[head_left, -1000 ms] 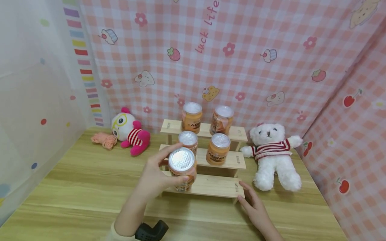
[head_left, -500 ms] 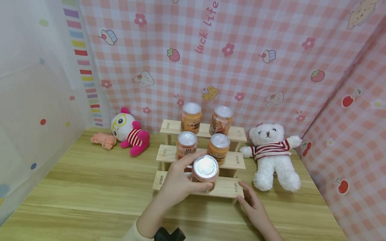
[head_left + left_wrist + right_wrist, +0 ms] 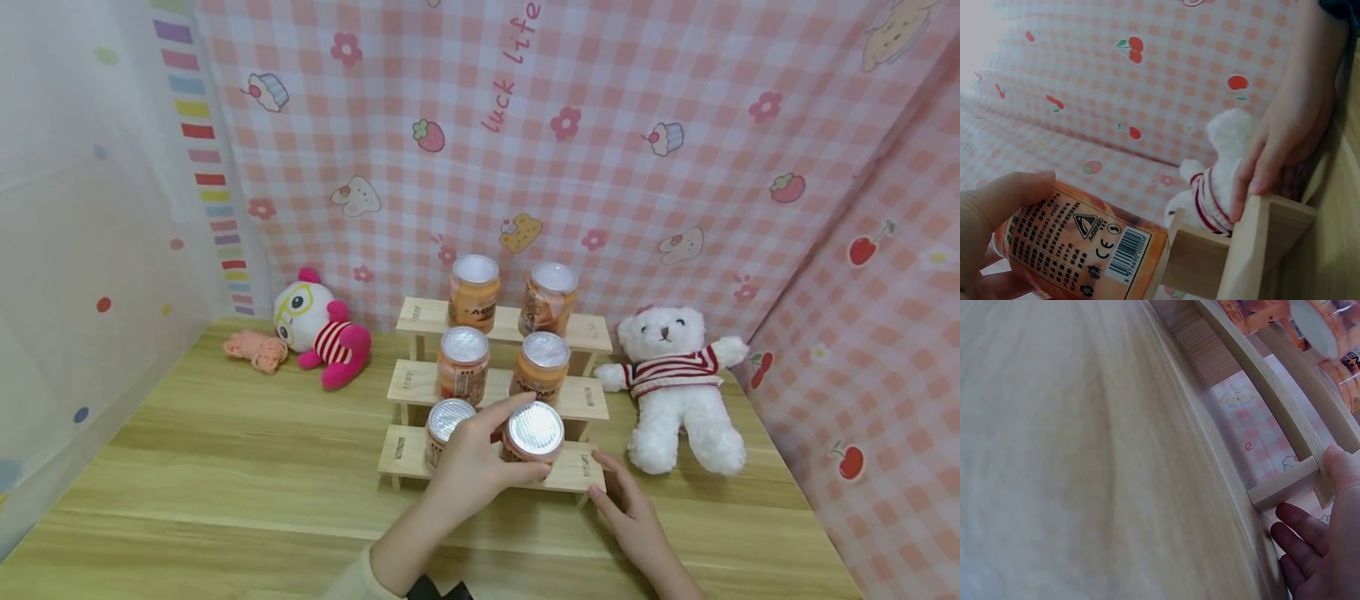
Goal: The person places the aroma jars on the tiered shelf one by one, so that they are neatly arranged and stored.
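My left hand [image 3: 471, 468] grips an orange-labelled can [image 3: 534, 429] with a silvery, textured lid, thumb in front and fingers behind. The can is upright at the right part of the lowest step of a three-step wooden rack [image 3: 396, 458]; whether its base touches the board is hidden. Its barcode label [image 3: 1079, 240] shows in the left wrist view. Left of it, a matching can [image 3: 448, 421] stands partly behind my hand. My right hand [image 3: 632, 512] holds the right end of the lowest board between thumb and finger; in the right wrist view its other fingers [image 3: 1300, 540] extend beside the rack.
Two similar cans stand on the middle step, such as the left one [image 3: 462, 362], and two on the top step, one at left [image 3: 474, 292]. A white teddy bear [image 3: 678, 400] sits right of the rack. A pink plush toy [image 3: 326, 333] and yarn bundle [image 3: 257, 350] lie left.
My left hand has carried the can rightward from the left part of the lowest step and lowered it, uncovering another can at the left. My right hand has stayed at the rack's end.
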A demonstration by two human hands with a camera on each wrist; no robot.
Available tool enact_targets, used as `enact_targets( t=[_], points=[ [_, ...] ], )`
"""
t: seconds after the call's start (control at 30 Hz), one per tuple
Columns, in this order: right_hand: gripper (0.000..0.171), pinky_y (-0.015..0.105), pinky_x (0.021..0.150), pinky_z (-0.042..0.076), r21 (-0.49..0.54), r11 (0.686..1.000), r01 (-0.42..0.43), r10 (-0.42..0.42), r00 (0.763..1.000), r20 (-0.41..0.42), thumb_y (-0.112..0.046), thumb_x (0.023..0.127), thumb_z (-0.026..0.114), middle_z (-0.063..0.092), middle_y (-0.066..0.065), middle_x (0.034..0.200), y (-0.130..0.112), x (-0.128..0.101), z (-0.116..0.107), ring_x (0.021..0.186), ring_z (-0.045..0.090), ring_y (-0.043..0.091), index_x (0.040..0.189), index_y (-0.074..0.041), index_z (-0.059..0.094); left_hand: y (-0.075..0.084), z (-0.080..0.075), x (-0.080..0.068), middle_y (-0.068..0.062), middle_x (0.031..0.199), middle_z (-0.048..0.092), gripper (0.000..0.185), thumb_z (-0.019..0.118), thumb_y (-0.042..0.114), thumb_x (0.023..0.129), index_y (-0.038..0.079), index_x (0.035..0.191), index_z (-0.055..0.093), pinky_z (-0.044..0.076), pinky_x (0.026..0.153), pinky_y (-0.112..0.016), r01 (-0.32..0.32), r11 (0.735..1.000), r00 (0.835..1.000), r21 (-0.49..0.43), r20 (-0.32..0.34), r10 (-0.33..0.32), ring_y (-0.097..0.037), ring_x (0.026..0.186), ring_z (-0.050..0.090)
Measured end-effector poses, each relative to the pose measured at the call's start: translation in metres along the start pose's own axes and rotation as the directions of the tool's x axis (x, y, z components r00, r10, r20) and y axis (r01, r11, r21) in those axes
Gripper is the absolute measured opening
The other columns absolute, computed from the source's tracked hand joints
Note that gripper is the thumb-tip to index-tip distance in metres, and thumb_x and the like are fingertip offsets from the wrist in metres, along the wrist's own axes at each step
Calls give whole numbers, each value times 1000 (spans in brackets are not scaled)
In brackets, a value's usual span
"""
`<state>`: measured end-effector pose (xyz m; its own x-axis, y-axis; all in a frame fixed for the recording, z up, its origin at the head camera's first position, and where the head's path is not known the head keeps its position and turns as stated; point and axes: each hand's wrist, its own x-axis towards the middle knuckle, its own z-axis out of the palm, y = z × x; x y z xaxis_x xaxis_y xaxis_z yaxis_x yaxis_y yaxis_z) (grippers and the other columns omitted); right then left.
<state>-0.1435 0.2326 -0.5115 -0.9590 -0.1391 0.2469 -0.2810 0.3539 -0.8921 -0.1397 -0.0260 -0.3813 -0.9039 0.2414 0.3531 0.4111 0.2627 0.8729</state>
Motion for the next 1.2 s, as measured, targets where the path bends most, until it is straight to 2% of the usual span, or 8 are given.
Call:
enact_targets(
  t=[0.17,0.43,0.73,1.0,1.2],
  points=[
    [45,25,83,49,0,1000,0,0,1000,-2,-6,95,59,63,15,113,0,0,1,102,58,11,137,-11,47,-5,8,0,-2,129,58,77,89,17,67,18,136,54,49,88,-32,24,999,1000,29,-14,-24,-16,114,55],
    [45,24,83,48,6,1000,2,-2,1000,0,-6,95,59,63,16,114,0,0,0,102,58,11,137,-10,46,-14,17,1,-7,130,58,79,88,15,69,12,138,51,49,87,-32,10,998,1000,66,-9,-9,-18,113,56],
    [45,24,82,48,0,1000,7,-7,1000,3,-6,95,59,64,14,111,1,0,0,100,59,11,138,-11,46,-26,28,2,-10,130,58,80,88,15,67,9,138,51,46,95,-36,7,993,1000,117,-21,-5,-22,116,55],
    [45,24,83,48,2,1000,5,-5,1000,4,-6,95,59,63,14,112,3,0,1,101,59,11,138,-11,46,-29,32,2,-10,131,57,80,88,17,68,9,138,50,45,96,-38,22,988,999,152,-38,-17,-24,116,56],
    [45,23,83,48,2,1000,18,-18,1000,4,-5,95,59,63,15,112,3,0,1,101,59,11,138,-10,46,-30,33,3,-10,134,55,78,85,20,73,10,141,47,43,98,-42,42,984,999,173,-33,-37,-24,119,53]
  ],
)
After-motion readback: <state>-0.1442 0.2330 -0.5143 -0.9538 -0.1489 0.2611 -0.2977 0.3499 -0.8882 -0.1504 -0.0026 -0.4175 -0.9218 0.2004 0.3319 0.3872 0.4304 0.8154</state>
